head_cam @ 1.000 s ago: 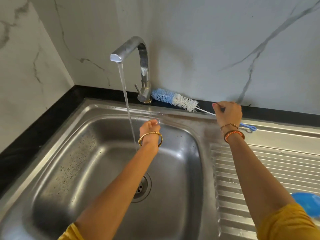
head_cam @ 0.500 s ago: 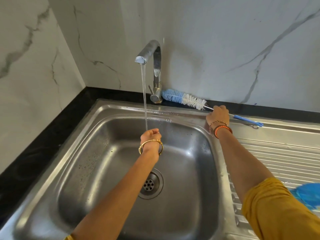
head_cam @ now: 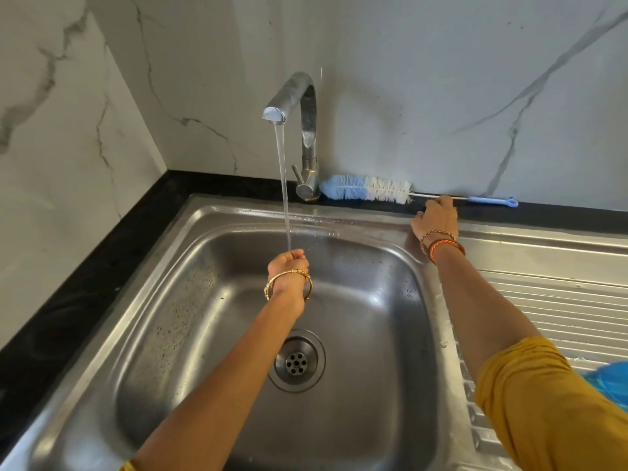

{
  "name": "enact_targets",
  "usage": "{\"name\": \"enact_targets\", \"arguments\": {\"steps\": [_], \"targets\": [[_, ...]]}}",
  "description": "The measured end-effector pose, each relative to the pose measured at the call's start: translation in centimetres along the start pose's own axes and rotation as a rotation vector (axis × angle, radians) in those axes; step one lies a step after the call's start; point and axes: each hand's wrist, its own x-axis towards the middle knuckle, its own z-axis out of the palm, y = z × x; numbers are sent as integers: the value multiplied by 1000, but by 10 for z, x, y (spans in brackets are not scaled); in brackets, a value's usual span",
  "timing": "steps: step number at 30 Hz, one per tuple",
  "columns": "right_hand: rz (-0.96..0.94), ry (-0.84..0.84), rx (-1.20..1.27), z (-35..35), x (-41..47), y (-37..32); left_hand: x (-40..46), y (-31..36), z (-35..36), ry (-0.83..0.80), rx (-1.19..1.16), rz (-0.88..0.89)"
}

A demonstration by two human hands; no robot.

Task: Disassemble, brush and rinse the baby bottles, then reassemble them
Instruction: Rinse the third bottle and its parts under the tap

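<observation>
Blue-white bottle brush [head_cam: 370,192] on ledge | right hand [head_cam: 436,217] fingers touching its wire | left hand [head_cam: 287,265] curled

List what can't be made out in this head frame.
- Left hand: anything in its curled fingers is hidden by the hand itself.
- Right hand: fingertips at the bottle brush wire; grip unclear, knuckles hide it.
- Blue object: cut by the right edge, unidentifiable.
- Bottles: none visible.
</observation>
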Motion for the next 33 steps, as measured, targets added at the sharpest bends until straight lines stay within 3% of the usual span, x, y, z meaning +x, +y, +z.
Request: {"name": "enact_targets", "arguments": {"steps": [8, 15, 18, 21, 26, 33], "targets": [[-31, 46, 194, 8, -7, -44, 5, 4, -17, 19, 0, 6], [-26, 38, 129, 14, -12, -67, 12, 2, -30, 30, -7, -10], [-166, 128, 245, 14, -19, -83, 17, 2, -35, 49, 38, 11], [-318, 72, 325, 19, -28, -113, 19, 2, -41, 58, 57, 26], [-388, -70, 181, 25, -29, -165, 23, 4, -44, -6, 23, 20], [-442, -33, -48, 29, -29, -177, 30, 6, -43, -66, 24, 34]]}}
